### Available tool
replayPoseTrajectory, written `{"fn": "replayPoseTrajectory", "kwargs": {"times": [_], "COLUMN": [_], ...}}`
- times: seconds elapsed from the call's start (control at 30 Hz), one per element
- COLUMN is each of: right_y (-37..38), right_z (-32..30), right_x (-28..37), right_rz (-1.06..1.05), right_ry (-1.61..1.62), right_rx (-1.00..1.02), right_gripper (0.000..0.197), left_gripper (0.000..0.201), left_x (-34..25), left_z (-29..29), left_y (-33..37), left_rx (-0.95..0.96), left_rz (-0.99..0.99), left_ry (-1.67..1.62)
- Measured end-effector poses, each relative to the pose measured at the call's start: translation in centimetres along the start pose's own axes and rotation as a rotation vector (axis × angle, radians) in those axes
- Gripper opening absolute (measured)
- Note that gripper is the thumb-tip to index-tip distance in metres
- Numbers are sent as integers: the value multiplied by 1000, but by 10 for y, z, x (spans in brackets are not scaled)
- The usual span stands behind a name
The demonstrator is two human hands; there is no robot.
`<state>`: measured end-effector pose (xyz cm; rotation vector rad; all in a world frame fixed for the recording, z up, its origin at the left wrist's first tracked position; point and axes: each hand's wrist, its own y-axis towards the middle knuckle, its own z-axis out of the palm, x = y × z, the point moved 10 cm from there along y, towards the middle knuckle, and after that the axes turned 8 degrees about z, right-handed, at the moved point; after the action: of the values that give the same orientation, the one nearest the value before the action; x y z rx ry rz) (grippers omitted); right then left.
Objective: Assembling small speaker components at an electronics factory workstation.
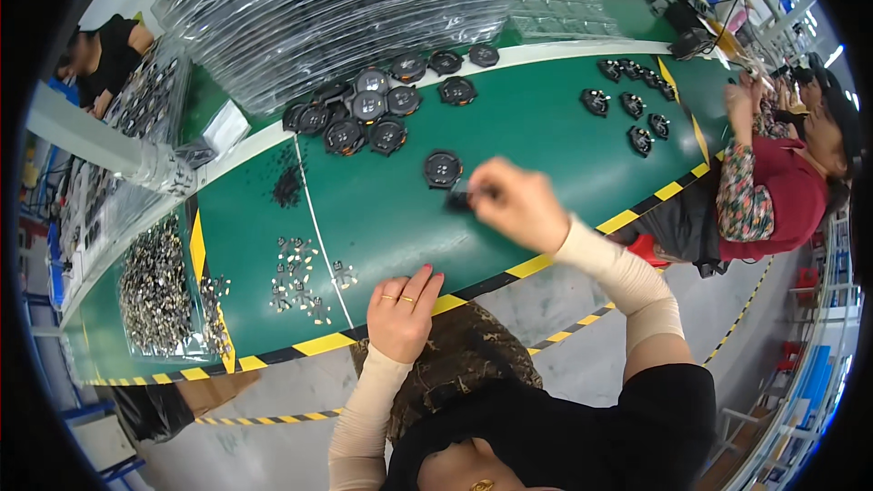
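Apparently handling a dark piece (457, 199) at the right hand (522, 205) — pinching or just touching, too blurred to say — near a round black case (442, 169); resting the left hand (400, 318), empty-looking, well apart; probably needing steady fingers next.

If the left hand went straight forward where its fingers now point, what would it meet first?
Probably the blurred dark piece by the right hand, or that hand itself; the left hand points toward them, though depth is unclear.
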<state>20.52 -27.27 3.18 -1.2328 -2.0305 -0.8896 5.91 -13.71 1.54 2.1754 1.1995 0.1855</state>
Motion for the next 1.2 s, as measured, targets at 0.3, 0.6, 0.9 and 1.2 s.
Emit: {"fn": "replayPoseTrajectory", "kwargs": {"times": [0.3,0.6,0.9,1.2], "right_y": [131,137,105,29], "right_z": [-188,-158,-4,33], "right_x": [-204,-171,-64,30], "right_rz": [418,297,-46,-325], "right_ry": [-520,-807,-452,-378], "right_rx": [-398,-436,-112,-124], "right_gripper": [34,49,28,21], "left_gripper": [36,38,38,39], "left_x": [2,1,3,8], "left_z": [2,-2,1,-4], "left_y": [1,-1,-3,-1], "left_rx": [-32,-24,-37,-42], "left_rz": [-11,-11,-28,-65], "left_ry": [-18,-4,-21,-70]}}
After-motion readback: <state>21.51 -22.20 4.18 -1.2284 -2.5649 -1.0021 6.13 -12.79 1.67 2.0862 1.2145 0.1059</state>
